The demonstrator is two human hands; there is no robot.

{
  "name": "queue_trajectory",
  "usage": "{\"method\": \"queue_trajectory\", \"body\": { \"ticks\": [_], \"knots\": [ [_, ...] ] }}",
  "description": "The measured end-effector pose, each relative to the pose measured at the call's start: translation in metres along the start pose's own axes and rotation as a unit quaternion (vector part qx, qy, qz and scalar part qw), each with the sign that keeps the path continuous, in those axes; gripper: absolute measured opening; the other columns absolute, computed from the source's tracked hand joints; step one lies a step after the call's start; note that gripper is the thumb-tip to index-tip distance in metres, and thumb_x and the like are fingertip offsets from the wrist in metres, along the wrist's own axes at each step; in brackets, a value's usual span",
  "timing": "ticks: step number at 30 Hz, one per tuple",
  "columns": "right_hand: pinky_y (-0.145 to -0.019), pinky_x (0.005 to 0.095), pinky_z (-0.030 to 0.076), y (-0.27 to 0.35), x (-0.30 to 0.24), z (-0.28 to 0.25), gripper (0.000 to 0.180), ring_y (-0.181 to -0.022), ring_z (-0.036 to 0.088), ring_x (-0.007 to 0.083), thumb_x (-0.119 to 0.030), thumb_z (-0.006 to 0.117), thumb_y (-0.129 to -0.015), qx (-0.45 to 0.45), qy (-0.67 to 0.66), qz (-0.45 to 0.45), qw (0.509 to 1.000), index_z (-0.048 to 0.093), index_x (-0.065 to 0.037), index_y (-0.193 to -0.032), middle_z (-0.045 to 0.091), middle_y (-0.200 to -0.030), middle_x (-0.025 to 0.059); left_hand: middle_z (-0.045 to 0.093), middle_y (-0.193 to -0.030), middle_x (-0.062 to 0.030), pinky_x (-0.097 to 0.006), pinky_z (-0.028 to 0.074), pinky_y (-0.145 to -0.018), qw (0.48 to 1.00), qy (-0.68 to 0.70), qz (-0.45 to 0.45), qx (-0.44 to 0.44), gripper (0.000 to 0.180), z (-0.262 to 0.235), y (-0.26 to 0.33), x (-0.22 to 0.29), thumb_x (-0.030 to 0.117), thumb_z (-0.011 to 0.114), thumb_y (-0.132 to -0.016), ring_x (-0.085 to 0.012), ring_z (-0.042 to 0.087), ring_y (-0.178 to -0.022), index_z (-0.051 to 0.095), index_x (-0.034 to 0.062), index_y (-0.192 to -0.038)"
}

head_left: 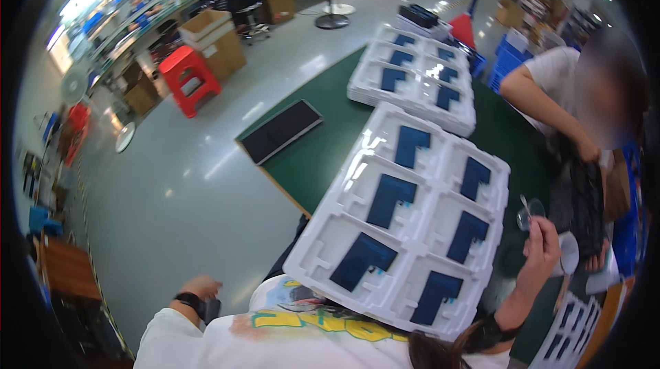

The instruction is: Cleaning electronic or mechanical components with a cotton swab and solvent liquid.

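Low at the left, my left hand [203, 286] is held over the floor beside the table, its blurred fingers loosely apart with nothing seen in them. My right hand [543, 249] is raised at the right with thumb and fingers pinched together. What it pinches, if anything, is too small to name. Just beyond those fingertips stands a small clear cup [524, 220] with a thin stick in it. Close in front of my body lies a white plastic tray [421, 231]. Its compartments hold several flat dark-blue notched panels [392, 200]. Black bands circle both my wrists.
A stack of similar white trays [354, 87] stands farther back on the green table [330, 163]. Left of it lies a flat black panel [289, 130]. A white roll [566, 253] sits beside my right hand. At the right, a co-worker's arm [550, 108] reaches toward a black object [584, 200].
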State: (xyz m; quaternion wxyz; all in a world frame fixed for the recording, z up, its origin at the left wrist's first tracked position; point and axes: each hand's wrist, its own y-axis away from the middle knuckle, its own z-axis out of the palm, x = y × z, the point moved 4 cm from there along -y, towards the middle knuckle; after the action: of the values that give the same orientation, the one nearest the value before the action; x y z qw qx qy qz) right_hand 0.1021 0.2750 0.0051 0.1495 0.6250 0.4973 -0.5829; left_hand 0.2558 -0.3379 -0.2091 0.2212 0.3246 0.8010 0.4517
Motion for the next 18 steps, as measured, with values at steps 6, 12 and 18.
{"method": "queue_trajectory", "body": {
  "ticks": [6, 12, 18],
  "knots": [
    [-0.068, 0.0174, 0.039, 0.004, -0.001, 0.008, 0.009, -0.077, 0.052, 0.0055, -0.005, 0.058, -0.088, -0.010, -0.001, 0.007, 1.000, 0.062, 0.002, -0.090, 0.061, -0.084, 0.0008, 0.066, -0.074, -0.0140, -0.027, 0.050, -0.058, 0.943, 0.167, 0.289, 0.010, 0.041, -0.135, 0.110, 0.157, 0.033, 0.043, -0.093, -0.0188, 0.062, -0.060, 0.062, -0.0007, -0.078],
    [-0.067, 0.0176, 0.040, 0.002, 0.000, 0.004, 0.008, -0.075, 0.053, 0.0059, -0.005, 0.059, -0.088, -0.006, 0.028, -0.001, 1.000, 0.062, 0.002, -0.090, 0.062, -0.083, 0.0017, 0.063, -0.069, -0.0125, -0.030, 0.047, -0.058, 0.886, 0.063, 0.439, 0.133, 0.049, -0.126, 0.206, 0.262, 0.042, 0.048, -0.091, -0.0196, 0.060, -0.063, 0.063, -0.0034, -0.081],
    [-0.065, 0.0176, 0.039, 0.001, -0.003, 0.009, 0.009, -0.073, 0.052, 0.0057, -0.006, 0.059, -0.088, -0.005, 0.048, -0.013, 0.999, 0.062, 0.002, -0.089, 0.061, -0.081, 0.0015, 0.058, -0.066, -0.0208, -0.040, 0.047, -0.062, 0.869, -0.187, 0.444, 0.116, 0.054, -0.102, 0.221, 0.282, 0.045, 0.049, -0.091, -0.0335, 0.058, -0.063, 0.062, -0.0051, -0.076]
  ]
}}
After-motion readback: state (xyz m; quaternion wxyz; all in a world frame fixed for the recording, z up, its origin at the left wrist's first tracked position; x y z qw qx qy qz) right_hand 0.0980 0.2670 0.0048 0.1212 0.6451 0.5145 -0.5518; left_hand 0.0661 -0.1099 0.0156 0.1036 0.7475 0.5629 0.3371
